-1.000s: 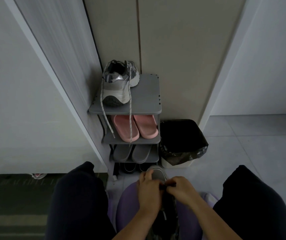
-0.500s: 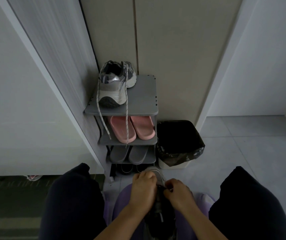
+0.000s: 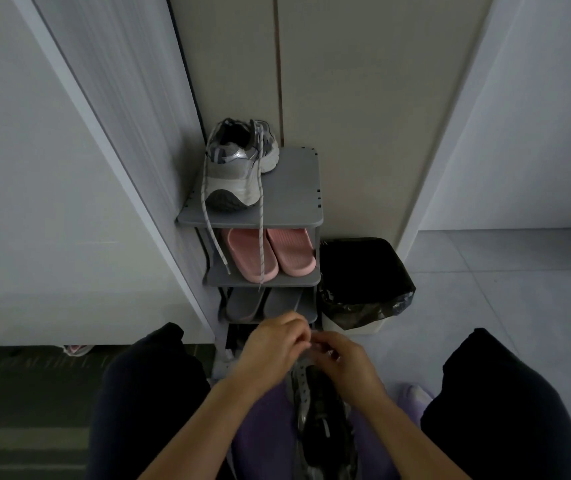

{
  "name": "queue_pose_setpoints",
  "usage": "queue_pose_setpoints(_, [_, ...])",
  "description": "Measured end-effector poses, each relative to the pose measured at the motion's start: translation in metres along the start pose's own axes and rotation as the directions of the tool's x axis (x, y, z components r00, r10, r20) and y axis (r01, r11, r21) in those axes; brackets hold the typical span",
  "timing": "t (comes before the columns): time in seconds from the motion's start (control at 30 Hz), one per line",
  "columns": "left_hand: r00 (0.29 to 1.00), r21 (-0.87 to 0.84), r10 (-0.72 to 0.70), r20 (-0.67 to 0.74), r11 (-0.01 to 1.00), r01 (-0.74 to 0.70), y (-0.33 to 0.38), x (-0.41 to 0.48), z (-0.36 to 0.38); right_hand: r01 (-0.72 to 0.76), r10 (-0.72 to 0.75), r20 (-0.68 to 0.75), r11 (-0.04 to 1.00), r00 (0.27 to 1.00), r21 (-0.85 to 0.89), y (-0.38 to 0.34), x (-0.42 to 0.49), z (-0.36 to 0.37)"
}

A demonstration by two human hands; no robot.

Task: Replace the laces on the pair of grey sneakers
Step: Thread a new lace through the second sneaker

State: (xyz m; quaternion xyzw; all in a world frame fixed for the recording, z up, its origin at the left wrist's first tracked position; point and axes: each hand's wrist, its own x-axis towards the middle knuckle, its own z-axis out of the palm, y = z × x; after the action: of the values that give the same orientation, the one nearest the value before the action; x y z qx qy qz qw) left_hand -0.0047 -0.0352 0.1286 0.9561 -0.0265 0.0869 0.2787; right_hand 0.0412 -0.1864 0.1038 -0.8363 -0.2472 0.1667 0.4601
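Observation:
One grey sneaker [image 3: 239, 168] stands on the top shelf of a grey shoe rack [image 3: 297, 202], heel toward me, its two speckled lace ends [image 3: 261, 244] hanging down past the pink slippers. The second grey sneaker [image 3: 315, 407] lies in my lap between my knees, toe pointing away. My left hand [image 3: 273, 348] and my right hand [image 3: 342, 362] meet over its toe end, fingers pinched together on its lace. The lace itself is mostly hidden by my fingers and the dim light.
Pink slippers [image 3: 270, 252] and grey slippers [image 3: 263, 303] fill the lower shelves. A bin with a black liner [image 3: 363, 285] stands right of the rack. Walls close in on the left; grey tiled floor [image 3: 519, 289] spreads to the right. A dark mat [image 3: 27, 403] lies at lower left.
My hands have shifted slightly forward over the toe of the lap sneaker and drawn closer together. The view has drifted a little; the sneaker on the rack stays put.

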Motion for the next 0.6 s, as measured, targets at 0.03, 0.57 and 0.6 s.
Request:
queue_pose_setpoints(0.03, [1.000, -0.022, -0.009, -0.026, 1.000, 0.009, 0.002, 0.003, 0.004, -0.018, 0.019, -0.010, 0.999, 1.000, 0.052, -0.004, 0.001, -0.002])
queue_pose_setpoints(0.57, [0.815, -0.261, -0.538, 0.216, 0.772, 0.579, 0.001, -0.035, 0.058, -0.209, 0.215, -0.003, 0.949, 0.977, -0.236, 0.012, 0.004, 0.008])
queue_pose_setpoints(0.6, [0.815, -0.260, -0.541, 0.205, 0.773, 0.579, -0.001, -0.035, 0.057, -0.194, 0.205, 0.010, 0.938, 0.979, -0.287, 0.009, 0.005, 0.010])
